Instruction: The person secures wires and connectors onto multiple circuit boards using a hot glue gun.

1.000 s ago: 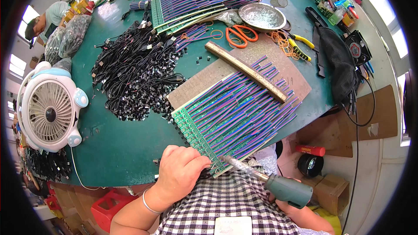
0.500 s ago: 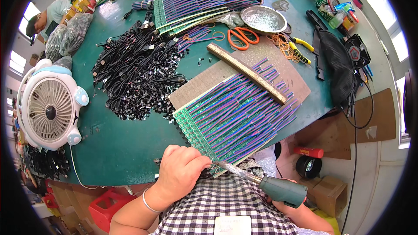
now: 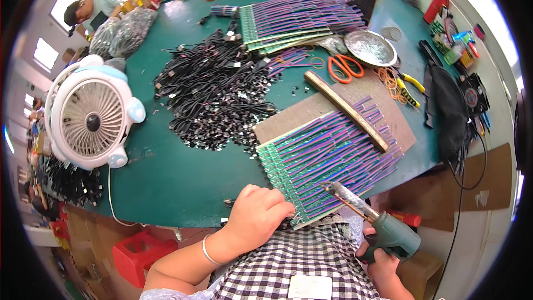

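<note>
My right hand (image 3: 382, 261) grips the handle of a green soldering gun (image 3: 397, 236). Its metal tip points up and left over the striped wires of a green circuit board panel (image 3: 280, 180), apart from my left hand. My left hand (image 3: 258, 211) is closed in a pinch at the panel's near left corner; what sits between the fingertips is too small to make out. Rows of blue and purple wires (image 3: 327, 161) run from the panel toward the right. A wooden bar (image 3: 347, 112) lies across their far ends, on a brown board (image 3: 288, 120).
Left of the panel lies a heap of black cables with plugs (image 3: 214, 89). Beyond are another wired panel stack (image 3: 300, 19), orange scissors (image 3: 345, 69), a metal dish (image 3: 371, 49) and yellow-handled pliers (image 3: 411, 90). A white fan (image 3: 91, 116) stands left. Another person (image 3: 102, 5) sits at far left.
The soldering gun's tip has come away from the board's corner beside my left fingers and moved up and right. My left hand stays pinched at the corner. The whole view has shifted.
</note>
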Tool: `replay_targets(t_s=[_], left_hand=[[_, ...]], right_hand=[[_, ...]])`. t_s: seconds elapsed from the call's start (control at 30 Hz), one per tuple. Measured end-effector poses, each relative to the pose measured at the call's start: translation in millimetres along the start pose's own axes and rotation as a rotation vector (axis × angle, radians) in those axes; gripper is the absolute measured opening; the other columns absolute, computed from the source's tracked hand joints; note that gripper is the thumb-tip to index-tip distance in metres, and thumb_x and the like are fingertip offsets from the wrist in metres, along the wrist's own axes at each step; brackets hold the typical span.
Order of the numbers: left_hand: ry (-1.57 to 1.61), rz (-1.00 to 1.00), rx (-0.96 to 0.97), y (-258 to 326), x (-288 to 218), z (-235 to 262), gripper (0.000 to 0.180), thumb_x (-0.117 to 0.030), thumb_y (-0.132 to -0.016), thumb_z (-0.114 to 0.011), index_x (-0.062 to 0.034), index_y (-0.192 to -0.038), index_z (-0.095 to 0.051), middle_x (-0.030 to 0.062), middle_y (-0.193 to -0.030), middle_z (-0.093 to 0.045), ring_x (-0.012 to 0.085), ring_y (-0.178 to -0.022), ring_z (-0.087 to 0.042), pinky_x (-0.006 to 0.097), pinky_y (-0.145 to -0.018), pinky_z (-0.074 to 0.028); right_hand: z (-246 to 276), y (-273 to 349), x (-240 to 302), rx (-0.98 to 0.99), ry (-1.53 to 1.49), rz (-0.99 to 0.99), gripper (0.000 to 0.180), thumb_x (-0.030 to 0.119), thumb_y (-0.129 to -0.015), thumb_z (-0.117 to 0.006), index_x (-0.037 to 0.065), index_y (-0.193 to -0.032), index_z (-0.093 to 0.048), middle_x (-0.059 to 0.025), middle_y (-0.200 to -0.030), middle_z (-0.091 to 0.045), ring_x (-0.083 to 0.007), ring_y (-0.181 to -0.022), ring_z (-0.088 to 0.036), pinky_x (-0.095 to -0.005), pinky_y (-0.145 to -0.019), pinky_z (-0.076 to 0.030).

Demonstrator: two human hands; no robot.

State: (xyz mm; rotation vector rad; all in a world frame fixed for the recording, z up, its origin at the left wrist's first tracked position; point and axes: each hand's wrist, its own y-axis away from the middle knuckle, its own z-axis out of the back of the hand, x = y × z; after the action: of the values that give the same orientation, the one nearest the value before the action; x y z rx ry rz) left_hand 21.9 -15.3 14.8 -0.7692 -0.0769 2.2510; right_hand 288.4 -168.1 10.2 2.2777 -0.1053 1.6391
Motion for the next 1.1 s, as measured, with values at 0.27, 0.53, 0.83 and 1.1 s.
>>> replay_targets(t_s=[0.27,0.53,0.83,1.1], left_hand=[[-0.109,0.021,-0.05,6.3,-7.6,5.9,0.01,-0.014,-0.075,-0.07,-0.0149,-0.085,-0.068,-0.0013,-0.082,-0.061,0.0186,-0.078,-0.059,0.035,-0.074,-0.042],[-0.224,0.212,-0.407,-33.1,74.5,78.0,0.007,-0.005,-0.077,-0.067,-0.0021,-0.084,-0.067,0.0106,-0.076,-0.063,0.0271,-0.071,-0.06,0.036,-0.067,-0.049],[-0.436,0.373,-0.239,-55.9,134.4,76.2,0.009,-0.016,-0.076,-0.072,-0.0107,-0.081,-0.069,0.0053,-0.086,-0.064,0.0281,-0.086,-0.06,0.038,-0.076,-0.047],[-0.175,0.369,-0.548,-59.9,119.0,85.7,0.008,-0.008,-0.083,-0.068,-0.004,-0.089,-0.07,0.0074,-0.075,-0.069,0.0123,-0.062,-0.063,0.025,-0.058,-0.048]], right_hand=[[-5.0,-3.7,3.1,0.055,0.023,0.005,0.051,0.021,-0.083,-0.065,-0.004,-0.125,-0.049,-0.017,-0.112,-0.062,-0.0204,-0.068,-0.064,-0.0285,-0.055,-0.049],[7.0,-1.0,-3.9,-0.05,0.081,-0.083,0.047,0.008,-0.077,-0.049,-0.007,-0.122,-0.044,-0.0206,-0.113,-0.056,-0.0243,-0.063,-0.062,-0.0308,-0.05,-0.05],[-12.0,-27.2,2.5,-0.028,0.004,-0.001,0.051,0.005,-0.079,-0.053,-0.006,-0.128,-0.045,-0.0197,-0.116,-0.059,-0.0217,-0.066,-0.063,-0.0294,-0.051,-0.049],[-27.7,-43.2,-2.3,-0.141,0.005,0.023,0.042,0.014,-0.077,-0.053,-0.009,-0.112,-0.051,-0.0169,-0.081,-0.061,-0.0206,-0.056,-0.057,-0.0263,-0.045,-0.043]])
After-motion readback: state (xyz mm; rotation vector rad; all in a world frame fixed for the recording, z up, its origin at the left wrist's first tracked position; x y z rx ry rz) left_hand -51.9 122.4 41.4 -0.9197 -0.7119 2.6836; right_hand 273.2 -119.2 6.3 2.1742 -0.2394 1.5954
